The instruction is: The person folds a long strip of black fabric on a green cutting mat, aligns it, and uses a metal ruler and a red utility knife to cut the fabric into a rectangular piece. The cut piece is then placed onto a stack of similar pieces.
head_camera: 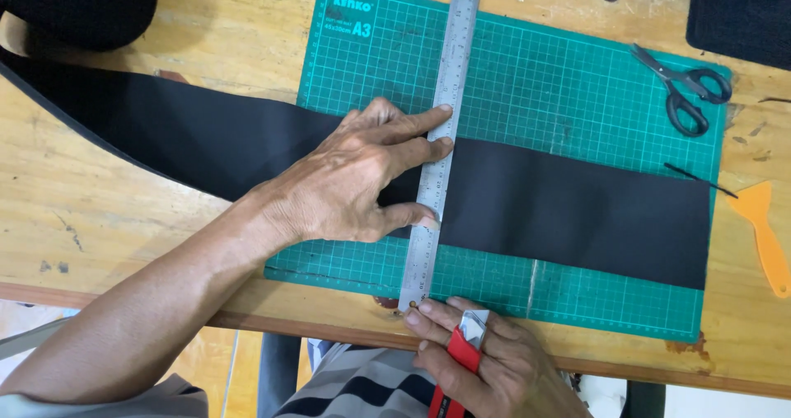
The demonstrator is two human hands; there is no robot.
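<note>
My left hand [354,179] presses flat on a steel ruler [441,138], fingertips spread along its left edge. The ruler lies across a long strip of black sheet [568,208] that rests on a green cutting mat [560,88]. My right hand [482,360] sits at the mat's near edge, by the ruler's lower end, and grips a red utility knife [461,348] with its metal tip pointing up. One fingertip touches the end of the ruler.
Black-handled scissors [684,88] lie on the mat's far right corner. An orange plastic scraper [766,228] rests on the wooden table [91,212] to the right. A roll of black sheet [82,6] sits at top left, a dark pad [741,14] at top right.
</note>
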